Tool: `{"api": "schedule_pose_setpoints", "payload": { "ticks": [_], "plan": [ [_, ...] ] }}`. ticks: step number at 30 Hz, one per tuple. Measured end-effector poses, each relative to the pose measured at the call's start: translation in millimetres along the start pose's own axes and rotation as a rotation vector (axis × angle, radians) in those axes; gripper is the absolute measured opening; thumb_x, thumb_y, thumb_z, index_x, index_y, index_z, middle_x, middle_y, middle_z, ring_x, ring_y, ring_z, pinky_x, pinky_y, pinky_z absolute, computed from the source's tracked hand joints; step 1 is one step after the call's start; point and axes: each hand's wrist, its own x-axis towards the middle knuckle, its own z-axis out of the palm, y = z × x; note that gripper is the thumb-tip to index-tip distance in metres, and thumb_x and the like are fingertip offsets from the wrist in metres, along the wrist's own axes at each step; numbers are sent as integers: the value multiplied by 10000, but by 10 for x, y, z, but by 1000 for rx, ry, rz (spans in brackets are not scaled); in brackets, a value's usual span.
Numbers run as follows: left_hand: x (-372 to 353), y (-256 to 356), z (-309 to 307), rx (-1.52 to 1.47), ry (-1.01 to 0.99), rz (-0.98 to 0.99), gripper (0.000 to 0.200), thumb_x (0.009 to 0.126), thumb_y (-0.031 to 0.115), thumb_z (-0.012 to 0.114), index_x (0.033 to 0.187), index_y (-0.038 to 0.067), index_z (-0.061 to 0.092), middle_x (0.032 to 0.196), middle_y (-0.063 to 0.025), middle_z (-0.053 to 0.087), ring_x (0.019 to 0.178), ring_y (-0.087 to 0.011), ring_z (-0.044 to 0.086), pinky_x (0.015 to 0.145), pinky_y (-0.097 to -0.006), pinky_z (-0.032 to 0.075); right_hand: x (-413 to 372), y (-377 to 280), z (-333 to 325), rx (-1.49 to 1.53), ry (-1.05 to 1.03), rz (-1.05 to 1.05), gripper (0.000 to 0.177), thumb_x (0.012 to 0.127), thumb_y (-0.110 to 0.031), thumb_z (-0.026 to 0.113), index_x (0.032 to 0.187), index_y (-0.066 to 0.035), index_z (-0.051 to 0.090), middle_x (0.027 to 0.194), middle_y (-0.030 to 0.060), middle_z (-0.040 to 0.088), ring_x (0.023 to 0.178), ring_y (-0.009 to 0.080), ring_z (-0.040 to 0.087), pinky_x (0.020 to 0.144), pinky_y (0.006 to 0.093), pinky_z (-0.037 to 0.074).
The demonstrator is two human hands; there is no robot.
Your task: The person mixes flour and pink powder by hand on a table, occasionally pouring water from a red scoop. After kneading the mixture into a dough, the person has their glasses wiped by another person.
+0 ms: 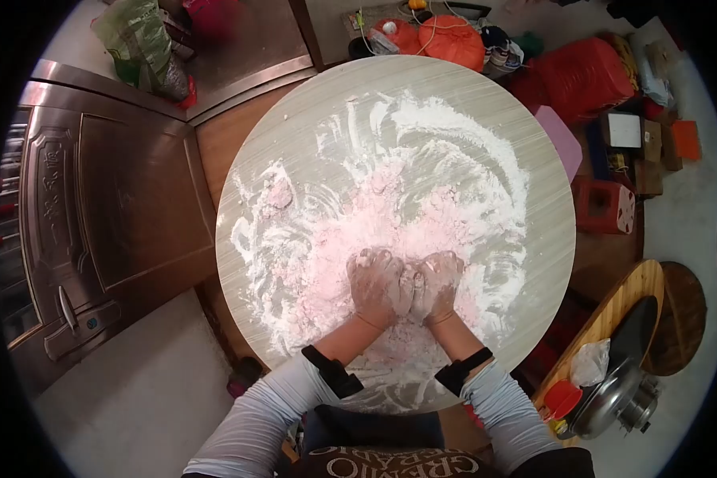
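Pinkish-white crumbly powder (358, 231) is spread over a round pale table (295, 103), with whiter streaks of it around the edges. My left hand (378, 287) and my right hand (438, 285) press down side by side into the powder near the table's lower middle, their thumbs close together. Both are coated with powder and their fingers are curled in. Whatever lies under the fingers and palms is hidden. A small powdery clump (279, 193) lies to the left on the table.
At the left stands an open brown door (135, 199). Red bags (454, 44) lie beyond the table's far edge. Boxes and a red container (605, 205) are on the right. A metal pot (613, 398) and a wooden board (649, 279) stand at the lower right.
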Motion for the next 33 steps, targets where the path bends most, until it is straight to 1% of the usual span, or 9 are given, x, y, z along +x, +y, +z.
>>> {"api": "schedule_pose_setpoints", "payload": {
  "ticks": [3,7,11,15,19,20,25,27,33],
  "plan": [
    [247,-42,42,21,-275,-72,216,742,269,595,730,57,637,725,-132,589,674,-357,548,680,-450,414,214,204,107,22,58,-57,219,738,-273,542,710,-70,620,723,142,521,742,341,495,688,471,347],
    [443,-302,420,193,-159,118,263,779,297,568,705,54,637,761,-157,629,689,-360,593,675,-457,463,461,417,280,-153,-2,-33,242,740,-310,555,710,-88,648,727,150,602,755,342,575,745,466,401],
    [608,-90,250,206,-342,-195,275,825,291,512,861,78,681,781,-165,672,783,-357,643,760,-466,493,574,314,197,-252,-114,134,259,773,-315,552,739,-95,683,778,158,671,806,349,632,826,444,436],
    [444,-127,276,170,-220,-104,391,870,391,510,1086,100,655,1010,-192,657,938,-367,623,843,-465,473,258,240,-11,-134,-84,263,338,826,-285,541,1070,-75,643,1084,219,617,1050,385,554,917,471,430],
    [91,150,-261,182,-405,98,575,907,506,488,1363,156,483,1391,-308,368,1207,-465,437,997,-518,376,-500,-26,-771,172,-208,330,524,864,-101,485,1383,-161,454,1422,158,427,1278,357,419,1052,403,382],
    [-30,68,-240,236,-388,191,629,891,547,497,1427,227,417,1486,-335,167,1323,-532,252,1073,-575,268,-745,97,-684,138,-183,338,589,844,-33,489,1410,-182,425,1428,126,433,1231,349,473,1019,371,422],
    [-399,434,-281,375,-310,289,720,844,588,546,1459,256,371,1531,-296,77,1395,-516,94,1102,-629,142,-1751,205,-380,967,204,738,434,909,-61,489,1343,-88,483,1253,155,524,1125,264,549,925,331,478],
    [-427,366,-71,448,-279,231,741,821,602,567,1453,261,385,1550,-252,80,1395,-512,103,1080,-666,141,-2069,-49,-639,74,45,566,378,816,2,525,1179,-64,609,1067,199,581,999,346,583,817,401,504],
    [284,648,103,686,-282,155,815,758,443,701,1470,313,327,1529,-184,244,1384,-418,244,1027,-702,221,-3553,464,-1230,-120,386,904,219,869,-167,551,1019,-50,660,988,167,646,983,351,593,889,420,479]
  ]
}}
